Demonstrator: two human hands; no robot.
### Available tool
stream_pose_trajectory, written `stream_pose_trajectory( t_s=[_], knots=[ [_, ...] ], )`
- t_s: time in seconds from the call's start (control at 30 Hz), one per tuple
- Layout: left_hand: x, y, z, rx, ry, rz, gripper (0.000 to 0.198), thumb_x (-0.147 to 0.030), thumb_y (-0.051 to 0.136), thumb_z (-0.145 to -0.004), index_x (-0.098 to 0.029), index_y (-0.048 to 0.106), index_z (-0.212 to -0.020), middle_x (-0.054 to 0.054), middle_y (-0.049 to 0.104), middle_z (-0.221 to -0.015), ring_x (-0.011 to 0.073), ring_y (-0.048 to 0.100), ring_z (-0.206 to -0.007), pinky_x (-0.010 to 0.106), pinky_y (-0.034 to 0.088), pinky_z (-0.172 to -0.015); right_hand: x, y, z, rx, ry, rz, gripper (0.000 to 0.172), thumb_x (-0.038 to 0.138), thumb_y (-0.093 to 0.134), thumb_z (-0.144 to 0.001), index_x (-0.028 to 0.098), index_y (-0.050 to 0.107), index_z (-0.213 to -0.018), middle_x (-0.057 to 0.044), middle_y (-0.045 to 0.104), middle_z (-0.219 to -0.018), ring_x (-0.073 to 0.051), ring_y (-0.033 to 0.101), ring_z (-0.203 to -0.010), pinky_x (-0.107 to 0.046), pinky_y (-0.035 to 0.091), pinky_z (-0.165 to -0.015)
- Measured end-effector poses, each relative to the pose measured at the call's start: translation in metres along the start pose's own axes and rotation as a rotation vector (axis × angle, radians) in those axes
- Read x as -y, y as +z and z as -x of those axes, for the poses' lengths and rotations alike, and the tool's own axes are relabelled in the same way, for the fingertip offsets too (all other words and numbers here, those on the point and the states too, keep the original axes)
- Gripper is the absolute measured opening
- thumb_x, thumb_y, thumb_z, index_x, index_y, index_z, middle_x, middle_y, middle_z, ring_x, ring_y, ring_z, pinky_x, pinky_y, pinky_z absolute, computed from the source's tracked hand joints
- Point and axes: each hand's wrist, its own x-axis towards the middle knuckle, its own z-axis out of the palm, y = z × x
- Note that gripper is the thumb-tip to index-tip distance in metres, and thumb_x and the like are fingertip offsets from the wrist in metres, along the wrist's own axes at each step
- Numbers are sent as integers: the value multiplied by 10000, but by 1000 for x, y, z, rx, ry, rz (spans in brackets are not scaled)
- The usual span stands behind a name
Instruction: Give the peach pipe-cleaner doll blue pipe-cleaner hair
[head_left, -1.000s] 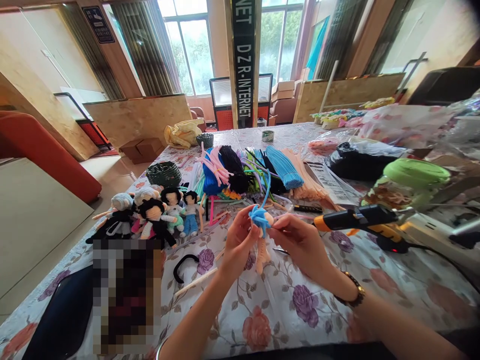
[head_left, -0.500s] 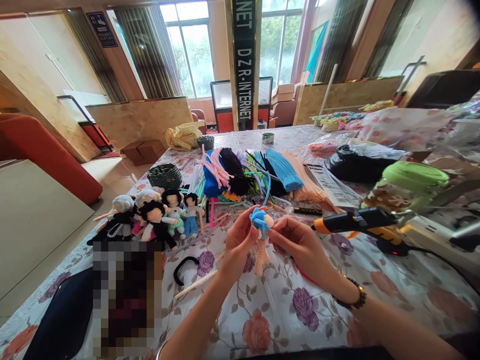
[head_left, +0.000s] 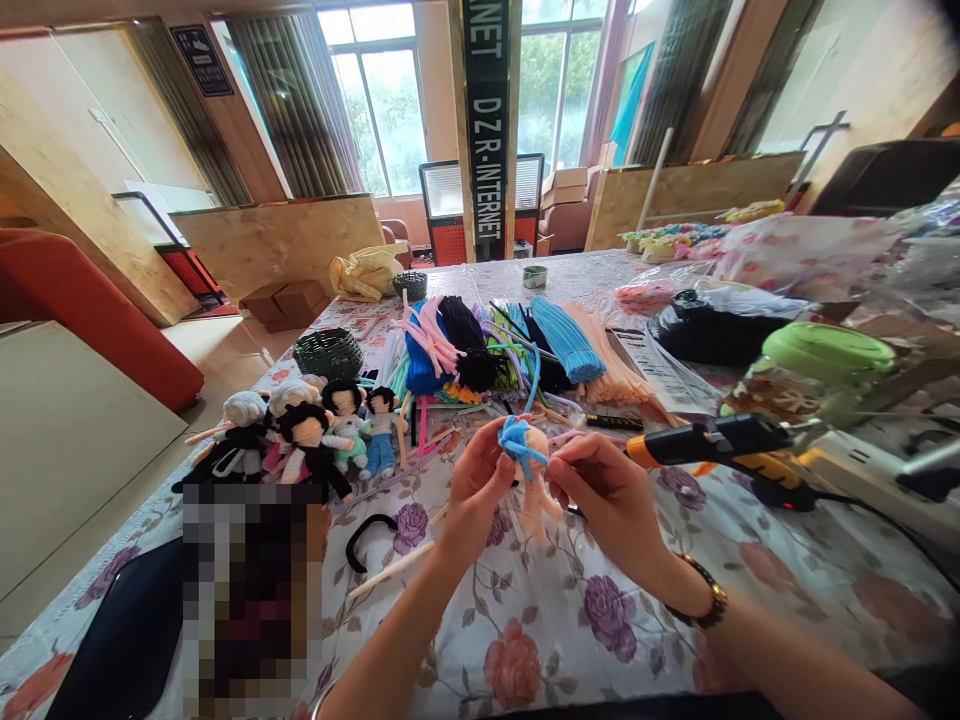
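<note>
Above flowered cloth [head_left: 450, 620], the left hand [head_left: 478, 487] grips a doll [head_left: 538, 441] — best kept steady — while the right hand [head_left: 616, 500] seemingly pinches a blue strand [head_left: 533, 455].

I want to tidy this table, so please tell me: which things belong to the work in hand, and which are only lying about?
Seemingly for the job:
blue-haired doll, between left hand and right hand
light-blue pipe-cleaner bundle
glue gun

Apparently lying about:
green-lidded jar
nearer woven basket
yellow bag
</note>
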Motion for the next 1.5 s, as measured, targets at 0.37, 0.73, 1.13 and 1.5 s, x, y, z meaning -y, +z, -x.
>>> stream_pose_trajectory(
  t_s=[0.37,0.73,1.13,1.5],
  knots=[
    [1,1,-1,-61,13,28,353,-299,717,-745,-230,611,-1075,34,656,-1062,139,596,-955,212,462,-818,0,2,0,-92,-11,99,139,325,647,-821,216,575,-774,6,626,-702,-89,534,-546,-202,425,-483],
    [1,-2,-1,-43,19,24,313,-261,723,-739,-241,649,-1043,14,670,-971,109,609,-849,181,462,-744,0,1,-2,-18,-8,226,177,365,626,-821,210,571,-757,12,568,-650,-105,494,-562,-221,391,-496],
    [-10,0,1,-115,4,-168,401,-283,732,-714,-219,683,-1106,72,732,-961,203,669,-853,282,511,-763,2,1,-2,-8,19,242,186,340,630,-815,197,552,-724,24,529,-635,-85,446,-528,-205,350,-461],
    [-10,6,9,-62,11,-209,519,-291,691,-757,-206,586,-1258,78,703,-1091,267,652,-999,329,524,-849,-3,0,0,19,-89,314,139,310,626,-827,206,563,-761,5,630,-686,-107,575,-575,-213,446,-518]
  ],
)
